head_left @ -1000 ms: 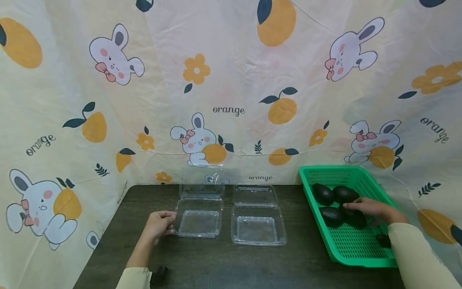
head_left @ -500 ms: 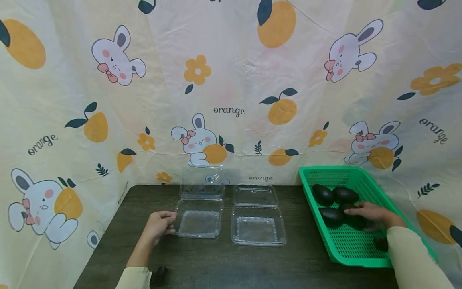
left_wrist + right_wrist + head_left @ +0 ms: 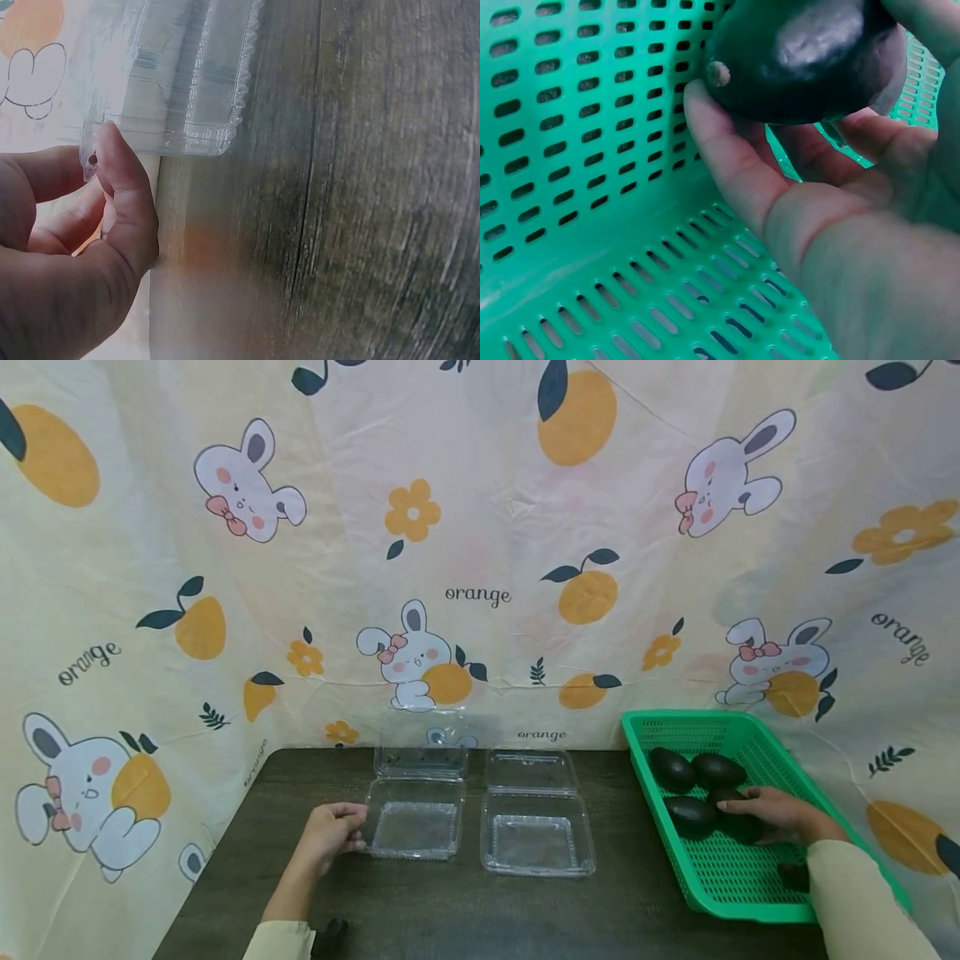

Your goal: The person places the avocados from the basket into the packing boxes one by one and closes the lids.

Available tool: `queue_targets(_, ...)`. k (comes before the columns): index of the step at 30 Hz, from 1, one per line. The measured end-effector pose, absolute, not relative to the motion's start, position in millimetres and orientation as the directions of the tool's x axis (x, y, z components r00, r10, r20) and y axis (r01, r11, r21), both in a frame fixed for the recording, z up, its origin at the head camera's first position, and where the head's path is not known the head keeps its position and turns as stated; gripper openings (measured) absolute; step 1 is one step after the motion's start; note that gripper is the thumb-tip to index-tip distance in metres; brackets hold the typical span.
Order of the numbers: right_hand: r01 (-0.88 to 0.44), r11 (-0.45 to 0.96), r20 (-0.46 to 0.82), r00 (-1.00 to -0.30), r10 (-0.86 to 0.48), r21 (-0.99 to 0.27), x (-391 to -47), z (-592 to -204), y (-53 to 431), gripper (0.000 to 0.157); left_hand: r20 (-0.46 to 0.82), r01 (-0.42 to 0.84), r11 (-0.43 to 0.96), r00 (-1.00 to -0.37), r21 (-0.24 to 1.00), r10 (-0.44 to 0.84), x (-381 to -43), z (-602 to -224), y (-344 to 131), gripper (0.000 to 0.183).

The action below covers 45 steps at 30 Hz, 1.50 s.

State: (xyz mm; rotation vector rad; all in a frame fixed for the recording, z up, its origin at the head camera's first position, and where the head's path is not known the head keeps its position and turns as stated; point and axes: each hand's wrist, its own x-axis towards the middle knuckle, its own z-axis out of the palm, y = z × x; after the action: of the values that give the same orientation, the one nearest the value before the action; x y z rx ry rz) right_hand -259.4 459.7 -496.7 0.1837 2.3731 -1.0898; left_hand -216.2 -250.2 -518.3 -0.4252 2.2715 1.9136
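In the head view my left hand is at the near left corner of a clear plastic clamshell container, whose lid stands raised behind it. Thumb and fingers pinch its rim, as the left wrist view shows. My right hand reaches into a green plastic basket and holds a dark, glossy avocado. Its fingers curl under the fruit, and a pale stem spot shows at one end. Several other avocados, one of them the nearer-left avocado, lie beside it in the basket.
A second clear clamshell container, lid folded back, sits between the first one and the basket on the dark wooden table. A printed cloth hangs behind the table. Small black objects show by both wrists.
My right hand has shifted slightly and settled its grip around the avocado in the basket. The left hand keeps its place at the container rim. The head view has tilted a little.
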Motion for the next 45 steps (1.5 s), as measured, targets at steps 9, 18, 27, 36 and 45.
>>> queue_targets(9,0.34,0.629,-0.508,-0.855,-0.102,-0.699,-261,-491,467,0.089,-0.271,-0.288,0.142,-0.954,0.947,-0.126,-217,-519,-248,0.029)
queue_targets(18,0.331,0.653,-0.524,-0.843,-0.118,-0.68,-259,-488,468,0.098,-0.284,-0.303,0.152,-0.949,0.941,-0.135,-216,-518,-250,0.029)
queue_targets(27,0.317,0.694,-0.53,-0.841,-0.11,-0.646,-254,-481,463,0.097,-0.309,-0.33,0.157,-0.94,0.931,-0.144,-210,-522,-249,0.027)
queue_targets(36,0.257,0.734,-0.491,-0.863,-0.119,-0.629,-256,-466,454,0.105,-0.325,-0.345,0.151,-0.935,0.926,-0.144,-211,-521,-249,0.028)
queue_targets(45,0.161,0.765,-0.385,-0.915,-0.122,-0.624,-261,-453,449,0.094,-0.309,-0.33,0.156,-0.94,0.931,-0.144,-215,-519,-250,0.027)
